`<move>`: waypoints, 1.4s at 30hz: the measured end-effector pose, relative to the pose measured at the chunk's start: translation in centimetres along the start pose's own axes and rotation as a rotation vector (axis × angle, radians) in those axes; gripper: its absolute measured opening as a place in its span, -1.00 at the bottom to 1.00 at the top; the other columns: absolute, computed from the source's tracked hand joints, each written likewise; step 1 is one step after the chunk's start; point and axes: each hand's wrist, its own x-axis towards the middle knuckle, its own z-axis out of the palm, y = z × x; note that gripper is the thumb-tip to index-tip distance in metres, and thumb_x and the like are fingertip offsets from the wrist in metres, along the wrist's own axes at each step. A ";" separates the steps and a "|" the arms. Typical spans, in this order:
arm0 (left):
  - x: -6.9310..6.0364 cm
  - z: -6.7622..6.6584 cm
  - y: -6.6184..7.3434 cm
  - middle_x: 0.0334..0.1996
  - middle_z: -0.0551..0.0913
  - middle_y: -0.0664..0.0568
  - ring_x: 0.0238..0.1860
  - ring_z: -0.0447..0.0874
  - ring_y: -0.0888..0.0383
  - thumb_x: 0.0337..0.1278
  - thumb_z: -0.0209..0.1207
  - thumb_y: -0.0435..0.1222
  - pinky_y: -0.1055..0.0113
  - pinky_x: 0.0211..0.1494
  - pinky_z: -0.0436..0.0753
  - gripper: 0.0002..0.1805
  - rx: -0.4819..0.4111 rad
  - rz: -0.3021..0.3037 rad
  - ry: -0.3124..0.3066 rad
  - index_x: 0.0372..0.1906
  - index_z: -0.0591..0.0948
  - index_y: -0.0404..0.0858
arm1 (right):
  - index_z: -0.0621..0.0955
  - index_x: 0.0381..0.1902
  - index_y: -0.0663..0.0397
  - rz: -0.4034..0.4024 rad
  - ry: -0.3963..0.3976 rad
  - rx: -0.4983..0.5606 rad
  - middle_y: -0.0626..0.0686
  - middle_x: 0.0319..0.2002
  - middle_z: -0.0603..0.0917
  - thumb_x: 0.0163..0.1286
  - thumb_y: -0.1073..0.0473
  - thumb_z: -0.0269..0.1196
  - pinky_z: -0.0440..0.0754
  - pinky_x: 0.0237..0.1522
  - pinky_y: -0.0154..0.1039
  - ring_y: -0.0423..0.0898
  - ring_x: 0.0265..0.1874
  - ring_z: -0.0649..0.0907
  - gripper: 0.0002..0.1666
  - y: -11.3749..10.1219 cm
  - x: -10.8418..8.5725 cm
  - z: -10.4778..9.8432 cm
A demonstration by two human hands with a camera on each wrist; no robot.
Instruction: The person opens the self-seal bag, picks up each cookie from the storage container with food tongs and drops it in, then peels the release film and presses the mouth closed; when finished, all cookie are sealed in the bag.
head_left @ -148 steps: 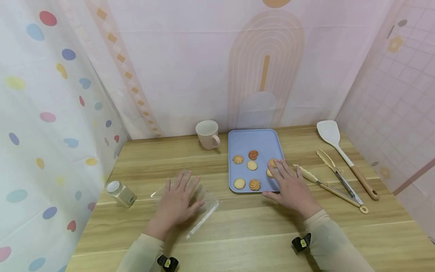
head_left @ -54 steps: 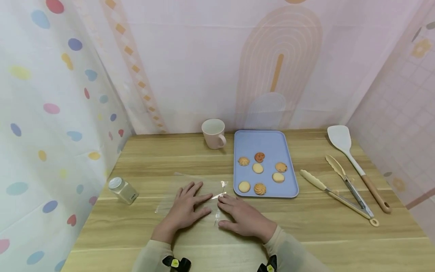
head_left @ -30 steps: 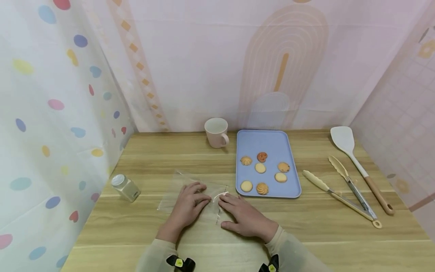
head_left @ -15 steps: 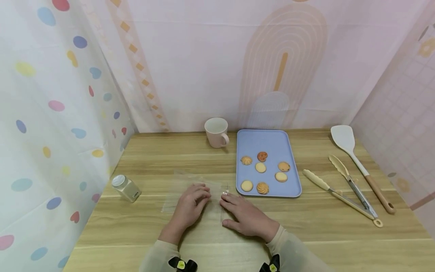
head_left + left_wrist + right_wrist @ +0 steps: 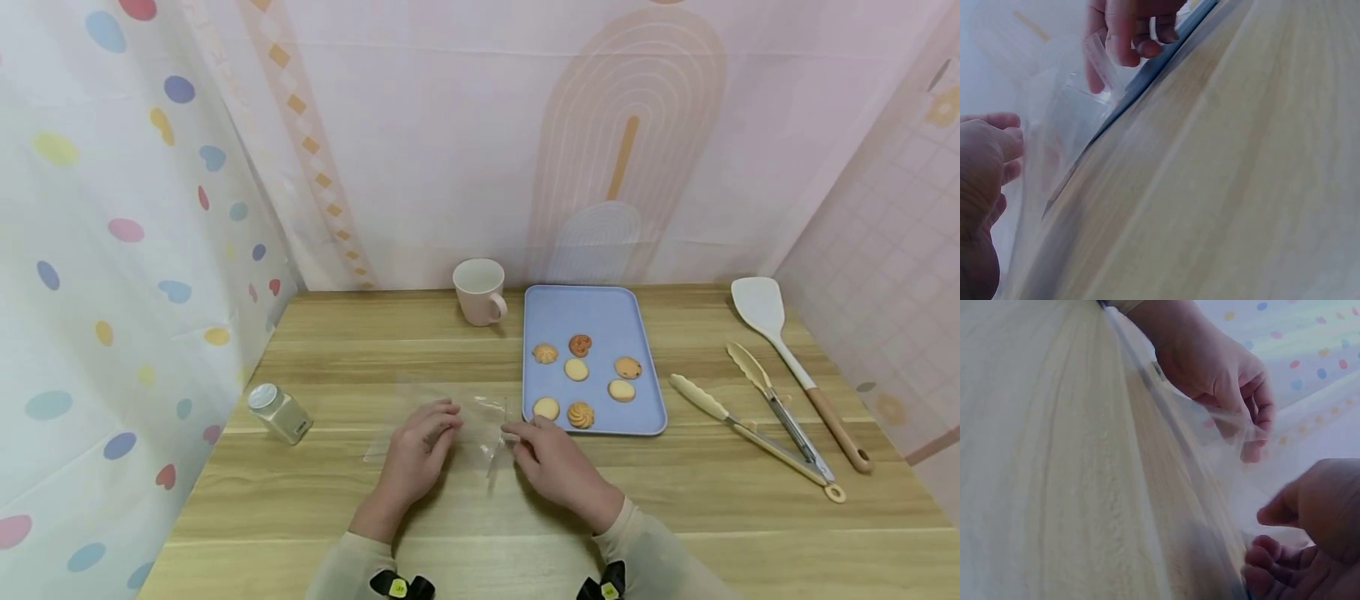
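Observation:
A clear plastic bag point(image 5: 480, 433) is partly lifted off the wooden table in the head view. My left hand point(image 5: 414, 450) pinches its film between thumb and fingers, as the right wrist view shows of that hand point(image 5: 1210, 369). At the bag's right end is my right hand point(image 5: 562, 471), its fingertips touching or very near the edge strip. The right wrist view has this hand's point(image 5: 1329, 512) thumb apart from its loosely bent fingers. Part of the bag is hidden behind the left hand.
Right of the bag, a blue tray point(image 5: 585, 312) holds several cookies. Behind stands a pink mug point(image 5: 476, 302). A lidded glass jar point(image 5: 281, 417) lies tilted at left. Tongs point(image 5: 765, 437) and a white spatula with a wooden handle point(image 5: 806, 375) lie at right.
The right hand has left the tray and come over to the bag, first lying flat, now raised with bent fingers. The left hand has gone from spread flat to pinching. The bag's right end has risen.

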 end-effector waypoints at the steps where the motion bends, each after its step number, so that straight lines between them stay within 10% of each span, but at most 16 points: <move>1: 0.0 0.0 0.0 -0.13 0.69 -0.11 0.07 0.59 -0.06 0.04 0.28 -0.55 0.37 0.21 0.45 -0.86 -0.007 0.003 0.011 -0.30 0.68 -0.31 | 0.61 0.14 -0.01 0.030 -0.007 0.037 -0.17 -0.49 0.46 0.45 0.16 0.13 0.41 -0.48 -0.35 -0.26 -0.53 0.39 -0.65 -0.1 0.0 -0.1; 9: 0.3 0.4 0.7 -0.16 0.69 -0.17 0.02 0.62 -0.08 -0.01 0.29 -0.59 0.42 0.20 0.45 -0.84 -0.103 0.033 0.064 -0.31 0.68 -0.34 | 0.51 0.26 0.00 0.159 -0.110 0.307 -0.14 -0.52 0.60 0.49 -0.10 0.06 0.53 -0.57 -0.32 -0.25 -0.63 0.53 -0.49 -0.3 0.2 -0.2; 16: 0.4 1.1 1.3 -0.20 0.70 -0.17 -0.03 0.65 -0.11 -0.07 0.33 -0.59 0.41 0.18 0.48 -0.83 -0.121 0.126 0.078 -0.31 0.71 -0.36 | 0.63 0.05 0.17 0.182 -0.034 0.506 -0.04 -0.33 0.67 0.32 0.23 0.29 0.54 -0.48 -0.37 -0.21 -0.44 0.56 -0.66 -0.4 0.5 0.2; 28: 0.8 1.5 2.8 -0.23 0.69 -0.10 -0.09 0.65 -0.09 0.09 0.21 -0.56 0.29 0.13 0.54 -0.87 -0.099 0.257 0.137 -0.26 0.67 -0.37 | 0.73 -0.16 0.12 0.000 0.162 0.205 -0.05 -0.31 0.67 0.08 0.52 0.19 0.48 -0.47 -0.38 -0.26 -0.48 0.48 -0.61 -0.2 0.5 0.8; 37: 1.3 1.7 3.8 -0.27 0.66 -0.10 -0.19 0.64 -0.04 0.17 0.15 -0.51 0.26 0.01 0.59 -0.89 -0.100 0.385 0.204 -0.25 0.67 -0.41 | 0.71 -0.09 0.11 0.041 0.183 0.152 0.01 -0.17 0.72 0.04 0.53 0.18 0.58 -0.32 -0.34 -0.20 -0.26 0.65 -0.53 0.0 0.3 0.8; 42: 0.9 2.2 3.8 -0.21 0.66 -0.07 -0.13 0.64 -0.01 0.24 0.13 -0.47 0.28 0.07 0.57 -0.87 -0.073 0.349 0.142 -0.21 0.67 -0.38 | 0.69 -0.05 0.10 0.055 0.144 0.167 -0.02 -0.15 0.71 0.06 0.50 0.16 0.52 -0.42 -0.39 -0.30 -0.51 0.51 -0.52 -0.1 0.3 0.7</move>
